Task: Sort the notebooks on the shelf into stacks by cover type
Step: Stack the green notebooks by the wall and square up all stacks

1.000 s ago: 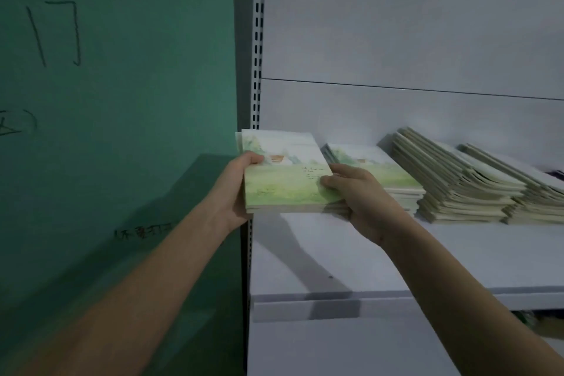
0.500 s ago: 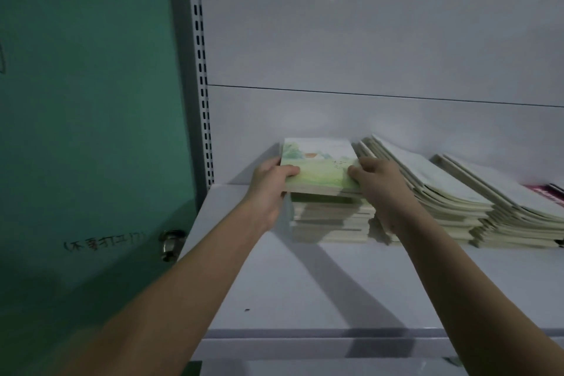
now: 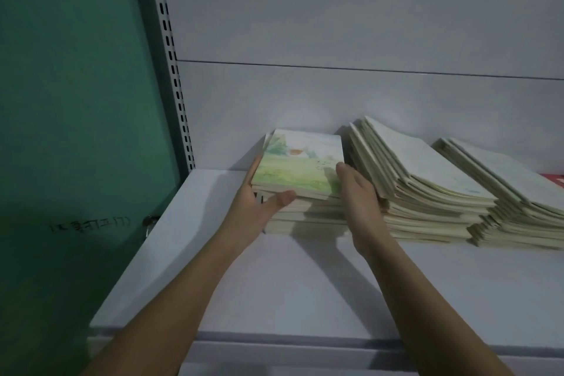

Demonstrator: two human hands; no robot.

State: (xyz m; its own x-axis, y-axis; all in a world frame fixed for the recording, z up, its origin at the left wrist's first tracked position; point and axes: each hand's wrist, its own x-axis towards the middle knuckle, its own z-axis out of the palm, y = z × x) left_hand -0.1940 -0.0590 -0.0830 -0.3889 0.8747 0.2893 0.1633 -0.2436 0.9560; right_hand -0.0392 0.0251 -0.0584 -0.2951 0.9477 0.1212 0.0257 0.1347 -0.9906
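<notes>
Since a moment ago the green notebooks (image 3: 300, 172) have come down onto the stack (image 3: 305, 217), squared by both hands. The left hand (image 3: 259, 201) presses flat, fingers straight, on the stack's left edge; the right hand (image 3: 360, 192) flanks its right edge, fingers hidden, so I cannot tell its grip.

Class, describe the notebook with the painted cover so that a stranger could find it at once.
Start at the white shelf beside the green door. The leftmost stack sits between both hands. Its top notebook alone shows a green meadow painting; the neighbouring stacks show plain pale covers.
</notes>
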